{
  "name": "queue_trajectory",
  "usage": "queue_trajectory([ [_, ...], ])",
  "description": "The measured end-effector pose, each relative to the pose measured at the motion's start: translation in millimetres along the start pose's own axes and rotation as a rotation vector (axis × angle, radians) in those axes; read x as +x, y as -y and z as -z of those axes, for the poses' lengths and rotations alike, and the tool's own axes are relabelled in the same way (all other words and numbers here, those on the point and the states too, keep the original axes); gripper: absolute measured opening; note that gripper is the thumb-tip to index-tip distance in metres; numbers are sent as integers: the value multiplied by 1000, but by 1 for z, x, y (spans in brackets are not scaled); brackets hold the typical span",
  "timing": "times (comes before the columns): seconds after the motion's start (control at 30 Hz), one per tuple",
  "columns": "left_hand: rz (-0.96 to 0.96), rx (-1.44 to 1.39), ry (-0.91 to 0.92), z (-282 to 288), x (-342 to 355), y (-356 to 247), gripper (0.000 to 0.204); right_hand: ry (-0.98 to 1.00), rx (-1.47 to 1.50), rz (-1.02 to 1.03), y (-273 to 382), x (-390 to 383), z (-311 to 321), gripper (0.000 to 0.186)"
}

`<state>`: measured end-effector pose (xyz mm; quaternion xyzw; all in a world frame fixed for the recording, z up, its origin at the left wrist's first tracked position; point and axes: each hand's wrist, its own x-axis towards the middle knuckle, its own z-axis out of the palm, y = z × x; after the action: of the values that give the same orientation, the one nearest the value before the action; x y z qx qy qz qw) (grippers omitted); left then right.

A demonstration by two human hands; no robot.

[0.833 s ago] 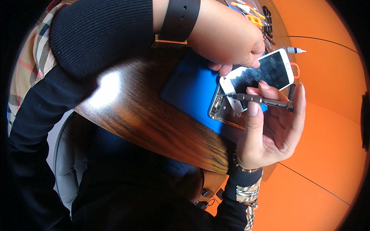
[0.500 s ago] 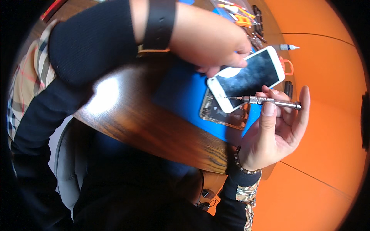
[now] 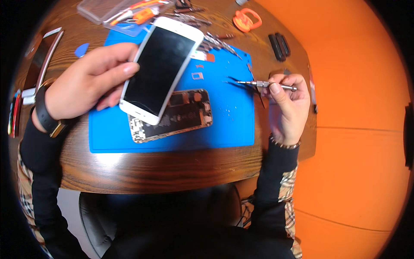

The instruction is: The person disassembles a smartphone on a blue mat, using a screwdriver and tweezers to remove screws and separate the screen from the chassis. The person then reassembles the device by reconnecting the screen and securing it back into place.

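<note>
Screen panel (image 3: 160, 69), white-framed and dark-glassed, sits pinched in my left hand (image 3: 88, 80), fingers closed along its edge, lifted just above the opened phone body (image 3: 172, 115). My right hand (image 3: 286, 101) is closed round a slim metal screwdriver (image 3: 265, 84), tip pointing back toward the panel. To do this well, I judge the panel should stay low and level, no twisting. Under both hands lies the blue mat (image 3: 228, 121); beyond my left fingertips a clear tool case (image 3: 112, 11), beyond my right an orange suction cup (image 3: 246, 20).

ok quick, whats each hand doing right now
Left hand: closed on the white-framed, black-glass phone screen panel.
Right hand: closed on the slim silver metal screwdriver.
</note>
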<state>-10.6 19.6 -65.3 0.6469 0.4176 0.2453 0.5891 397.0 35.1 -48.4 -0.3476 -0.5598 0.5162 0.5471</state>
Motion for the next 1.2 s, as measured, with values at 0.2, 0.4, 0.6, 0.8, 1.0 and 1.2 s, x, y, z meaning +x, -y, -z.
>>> queue_trajectory([
  [0.2,3,82,26,19,-24,9,28,232,-41,-72,-10,-14,45,27],
  [0.4,28,40,-63,30,-43,13,27,251,-196,-24,-18,-22,28,22],
  [0.6,74,-107,-115,29,-46,8,29,268,-552,54,-16,-27,18,25],
  [0.8,50,-109,-99,31,-45,9,33,498,-777,218,-14,-19,22,36],
  [1.0,34,-90,-82,32,-43,8,33,554,-989,266,-12,-24,18,48],
  [1.2,50,-94,-88,32,-43,6,32,551,-1111,264,-9,-29,12,59],
])
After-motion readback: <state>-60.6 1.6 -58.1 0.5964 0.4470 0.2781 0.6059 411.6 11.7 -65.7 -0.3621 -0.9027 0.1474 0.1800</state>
